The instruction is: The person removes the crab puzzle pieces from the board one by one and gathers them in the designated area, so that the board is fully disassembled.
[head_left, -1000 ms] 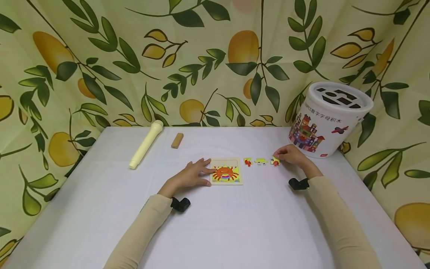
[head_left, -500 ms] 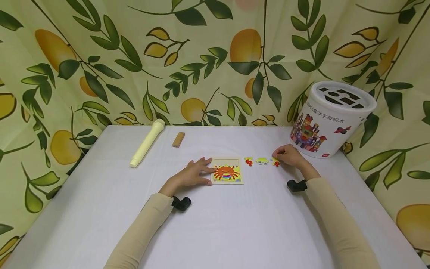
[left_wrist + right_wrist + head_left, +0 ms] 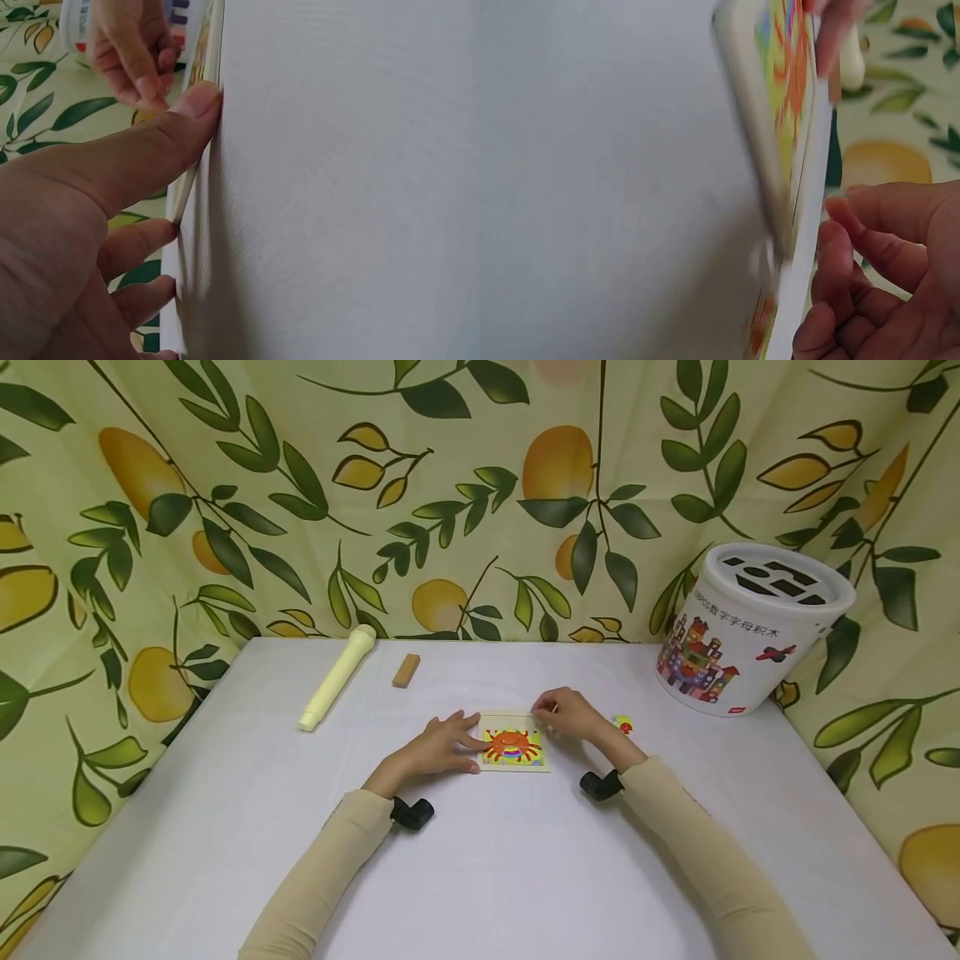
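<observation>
A small wooden jigsaw puzzle board (image 3: 513, 768) with an orange crab picture lies flat on the table. My left hand (image 3: 441, 746) rests at its left side, fingers spread: the thumb touches the lower left corner and a finger reaches onto the picture. In the left wrist view the thumb (image 3: 161, 142) lies against the board's edge. My right hand (image 3: 572, 713) is over the board's right edge, fingers loosely curled, with nothing visible in them in the right wrist view. One loose puzzle piece (image 3: 623, 724) lies right of that hand; the other loose pieces are hidden behind it in the head view.
A pale yellow toy microphone (image 3: 337, 678) and a small wooden block (image 3: 406, 671) lie at the back left. The white block bucket (image 3: 753, 631) stands at the back right, in front of a fruit-patterned curtain (image 3: 442, 527).
My right hand has left the rightmost loose piece on the table and moved left to the board's right edge. The left hand stays at the board. The head view has shifted slightly.
</observation>
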`<state>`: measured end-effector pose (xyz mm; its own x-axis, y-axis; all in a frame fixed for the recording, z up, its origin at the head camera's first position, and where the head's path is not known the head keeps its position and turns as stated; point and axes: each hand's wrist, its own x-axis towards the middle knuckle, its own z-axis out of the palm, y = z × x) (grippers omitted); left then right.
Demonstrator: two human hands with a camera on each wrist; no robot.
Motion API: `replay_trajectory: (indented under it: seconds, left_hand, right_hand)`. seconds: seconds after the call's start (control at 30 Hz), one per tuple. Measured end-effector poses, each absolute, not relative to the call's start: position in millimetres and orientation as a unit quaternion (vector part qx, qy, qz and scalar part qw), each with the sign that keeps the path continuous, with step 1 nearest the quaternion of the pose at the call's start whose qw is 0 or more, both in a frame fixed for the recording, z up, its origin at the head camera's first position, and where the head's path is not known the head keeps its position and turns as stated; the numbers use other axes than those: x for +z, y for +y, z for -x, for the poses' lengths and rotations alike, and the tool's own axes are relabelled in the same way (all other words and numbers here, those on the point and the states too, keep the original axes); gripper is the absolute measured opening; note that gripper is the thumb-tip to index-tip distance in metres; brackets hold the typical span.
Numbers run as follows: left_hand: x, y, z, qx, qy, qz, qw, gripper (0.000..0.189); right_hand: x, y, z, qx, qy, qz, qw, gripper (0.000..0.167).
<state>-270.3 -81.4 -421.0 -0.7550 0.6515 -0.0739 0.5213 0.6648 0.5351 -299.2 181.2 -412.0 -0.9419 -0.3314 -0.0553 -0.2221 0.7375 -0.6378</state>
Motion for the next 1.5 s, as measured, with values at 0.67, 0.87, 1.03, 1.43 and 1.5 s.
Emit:
replay_trajectory:
  seconds: [0.67,0.87,1.03,1.43,1.5]
  left_hand:
    - [-426,-81,269,0.279,0.891,-0.331,0.138,0.034]
    - [-425,-81,268,0.281,0.893,-0.325,0.135,0.034]
    - [-423,-82,268,0.282,0.892,-0.327,0.132,0.034]
    - [-424,-82,270,0.277,0.894,-0.327,0.130,0.034]
    - [-424,-81,270,0.277,0.894,-0.325,0.133,0.034]
  right_hand:
    - [-421,127,285,-0.315,0.929,0.161,0.109,0.011]
    - [-419,123,282,-0.289,0.936,0.174,0.097,0.009]
    - [-418,119,280,-0.267,0.944,0.170,0.089,0.010]
    - [-418,117,277,-0.290,0.943,0.155,0.060,0.017]
    - [-418,118,277,-0.309,0.936,0.155,0.057,0.015]
